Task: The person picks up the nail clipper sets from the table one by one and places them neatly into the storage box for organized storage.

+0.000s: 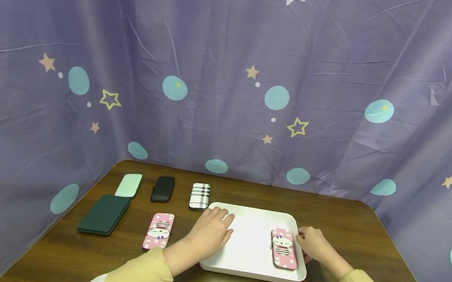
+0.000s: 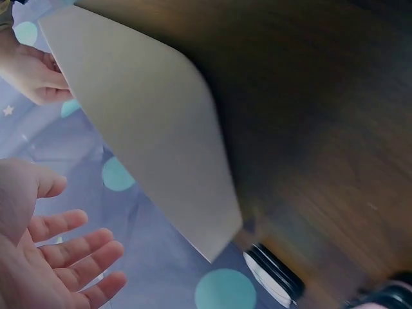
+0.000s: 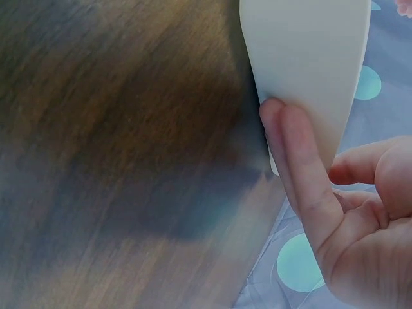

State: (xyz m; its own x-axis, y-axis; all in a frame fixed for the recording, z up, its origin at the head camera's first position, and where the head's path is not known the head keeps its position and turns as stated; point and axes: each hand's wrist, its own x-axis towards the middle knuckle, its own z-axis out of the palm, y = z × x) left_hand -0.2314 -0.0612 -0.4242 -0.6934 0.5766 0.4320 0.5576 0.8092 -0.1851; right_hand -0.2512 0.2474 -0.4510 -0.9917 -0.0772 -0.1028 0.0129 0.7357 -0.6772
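A white rectangular tray [image 1: 243, 242] sits on the table, with a pink flat case [image 1: 284, 249] bearing a cartoon animal lying inside at its right. My left hand [image 1: 210, 232] hovers by the tray's left edge. In the left wrist view its fingers [image 2: 87, 248] are spread and hold nothing, apart from the tray wall [image 2: 138, 122]. At the opposite side my right hand [image 1: 313, 244] grips the tray's right wall. In the right wrist view two straight fingers [image 3: 302, 151] lie along the wall's outside, and another digit is at the rim.
Left of the tray lie another pink case [image 1: 158, 231], a plaid case [image 1: 199, 196], a black case [image 1: 163, 189], a mint case [image 1: 128, 185] and a larger dark green case [image 1: 104, 214]. A patterned purple curtain [image 1: 225, 150] hangs behind the brown wooden table [image 1: 347, 226].
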